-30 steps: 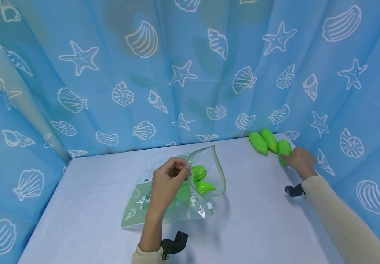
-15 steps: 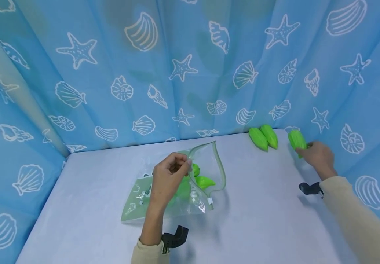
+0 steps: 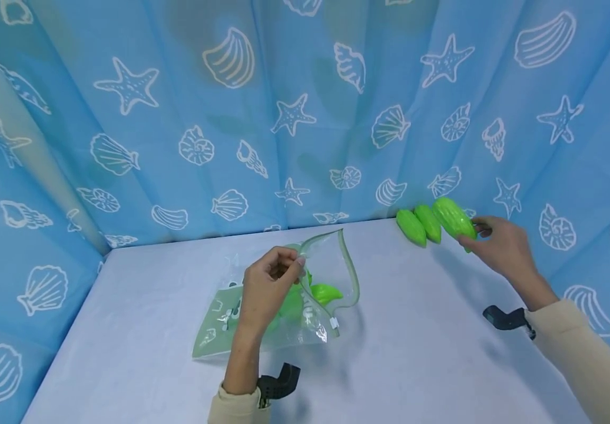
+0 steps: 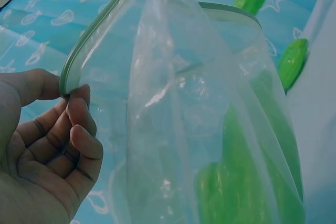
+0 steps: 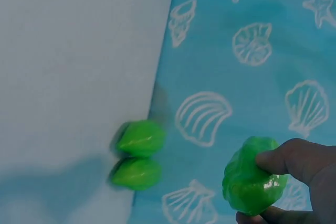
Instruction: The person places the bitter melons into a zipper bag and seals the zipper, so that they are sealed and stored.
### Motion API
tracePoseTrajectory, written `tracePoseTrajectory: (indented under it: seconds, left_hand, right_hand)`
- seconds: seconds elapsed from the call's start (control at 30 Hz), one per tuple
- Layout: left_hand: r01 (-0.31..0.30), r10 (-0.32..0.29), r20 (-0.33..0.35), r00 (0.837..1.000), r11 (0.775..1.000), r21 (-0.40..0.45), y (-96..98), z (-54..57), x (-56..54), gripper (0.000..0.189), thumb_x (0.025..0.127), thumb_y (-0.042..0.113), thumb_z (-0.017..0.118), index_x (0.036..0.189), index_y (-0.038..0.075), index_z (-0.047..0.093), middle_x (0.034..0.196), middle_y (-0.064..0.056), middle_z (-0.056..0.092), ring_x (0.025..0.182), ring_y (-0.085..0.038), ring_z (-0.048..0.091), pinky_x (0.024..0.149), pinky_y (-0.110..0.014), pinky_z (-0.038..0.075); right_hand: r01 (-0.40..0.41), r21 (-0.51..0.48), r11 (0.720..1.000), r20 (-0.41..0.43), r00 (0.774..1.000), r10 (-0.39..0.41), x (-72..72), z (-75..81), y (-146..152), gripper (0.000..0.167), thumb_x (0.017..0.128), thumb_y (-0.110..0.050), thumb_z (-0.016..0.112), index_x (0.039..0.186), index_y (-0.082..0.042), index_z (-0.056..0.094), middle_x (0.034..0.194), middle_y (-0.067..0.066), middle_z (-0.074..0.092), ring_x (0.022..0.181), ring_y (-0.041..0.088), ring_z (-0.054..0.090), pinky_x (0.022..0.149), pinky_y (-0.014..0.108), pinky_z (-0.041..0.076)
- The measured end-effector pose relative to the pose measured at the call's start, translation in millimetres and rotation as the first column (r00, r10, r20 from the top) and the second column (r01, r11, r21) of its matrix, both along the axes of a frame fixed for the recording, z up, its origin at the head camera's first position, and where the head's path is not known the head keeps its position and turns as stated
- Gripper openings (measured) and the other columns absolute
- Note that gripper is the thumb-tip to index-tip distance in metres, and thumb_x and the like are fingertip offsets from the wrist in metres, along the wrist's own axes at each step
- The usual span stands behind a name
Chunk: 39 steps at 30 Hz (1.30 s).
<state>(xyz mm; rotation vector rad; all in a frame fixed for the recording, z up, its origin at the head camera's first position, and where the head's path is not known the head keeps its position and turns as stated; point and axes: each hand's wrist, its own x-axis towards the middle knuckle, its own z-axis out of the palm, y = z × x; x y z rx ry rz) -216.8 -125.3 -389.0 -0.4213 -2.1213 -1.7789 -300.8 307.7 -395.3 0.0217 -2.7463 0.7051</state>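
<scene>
My left hand (image 3: 262,291) pinches the rim of a clear slider zip bag (image 4: 152,103) between thumb and fingertips, and its mouth gapes to the right. Inside the bag lie several green ribbed vegetables (image 3: 326,293), partly hidden by my hand and the printed panel. At the back right, my right hand (image 3: 503,244) holds a green ribbed gourd (image 3: 453,217) by one end, above the table. In the right wrist view the thumb (image 5: 281,158) lies on the gourd's near side. Two similar green gourds (image 3: 411,227) rest side by side just left of it.
A white-covered table (image 3: 416,341) spans the front. Blue curtains (image 3: 262,153) with white shell and starfish prints stand along its back and sides. The bag's white slider (image 3: 334,323) sits at the lower end of the zip.
My right hand has lifted the gourd off the table, first moving it right, then back left and closer to the head camera. The left hand keeps its pinch on the bag.
</scene>
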Motion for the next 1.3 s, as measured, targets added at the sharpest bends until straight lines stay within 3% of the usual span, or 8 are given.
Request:
tracePoseTrajectory:
  seconds: [0.2,0.43,0.67,0.87,1.1,1.3]
  left_hand:
    - [-0.008,0.008,0.005,1.0,1.0,0.014,0.8,0.8,1.5,0.009,0.096,0.019,0.07,0.098,0.011,0.072,0.08,-0.003,0.068,0.069,-0.019,0.063,0.061,-0.025,0.052]
    - [-0.003,0.004,-0.022,1.0,1.0,0.019,-1.2,2.8,0.7,0.009,0.096,0.019,0.07,0.097,0.011,0.072,0.079,-0.004,0.067,0.068,-0.019,0.063,0.061,-0.026,0.052]
    - [0.001,-0.001,-0.008,1.0,1.0,0.022,-1.1,2.8,1.6,0.01,0.096,0.02,0.071,0.098,0.011,0.071,0.079,-0.004,0.067,0.068,-0.019,0.063,0.061,-0.025,0.051]
    - [0.003,-0.003,-0.003,1.0,1.0,0.027,-1.2,0.3,2.2,0.009,0.096,0.02,0.071,0.097,0.011,0.072,0.08,-0.004,0.067,0.068,-0.02,0.062,0.059,-0.024,0.05]
    - [-0.003,0.003,-0.004,1.0,0.999,0.039,-0.3,1.3,3.2,0.009,0.096,0.02,0.071,0.097,0.011,0.072,0.079,-0.004,0.067,0.068,-0.021,0.062,0.06,-0.024,0.051]
    - [0.004,-0.004,-0.002,1.0,0.999,0.038,1.1,1.8,3.5,0.009,0.096,0.019,0.071,0.098,0.011,0.072,0.08,-0.004,0.067,0.069,-0.023,0.063,0.062,-0.029,0.054]
  right_hand:
    - [-0.108,0.019,0.994,-0.101,0.989,0.109,22.7,21.4,-33,0.056,0.09,-0.032,0.075,0.128,0.008,0.06,0.11,0.026,0.064,0.102,0.042,0.06,0.069,0.051,0.052]
    - [-0.198,0.025,0.98,-0.16,0.967,0.2,42.2,37.6,-66,0.053,0.085,-0.025,0.08,0.127,0.002,0.063,0.109,0.019,0.065,0.101,0.036,0.057,0.07,0.046,0.048]
    - [-0.335,0.093,0.937,-0.258,0.901,0.348,52.6,45.4,-87,0.046,0.079,-0.016,0.085,0.119,-0.001,0.067,0.101,0.012,0.069,0.094,0.03,0.061,0.076,0.049,0.051]
    - [-0.415,0.128,0.901,-0.245,0.867,0.434,63.0,48.0,-109,0.048,0.078,-0.016,0.086,0.121,-0.005,0.068,0.102,0.007,0.067,0.093,0.025,0.06,0.075,0.047,0.052]
    - [-0.49,0.157,0.857,-0.274,0.812,0.515,64.9,50.0,-125,0.051,0.072,-0.012,0.09,0.119,-0.008,0.069,0.097,-0.001,0.066,0.093,0.02,0.059,0.079,0.048,0.031]
    - [-0.54,0.185,0.821,-0.257,0.78,0.57,65.8,46.6,-133,0.05,0.073,-0.013,0.09,0.119,-0.01,0.069,0.1,-0.003,0.065,0.097,0.018,0.058,0.081,0.05,0.028]
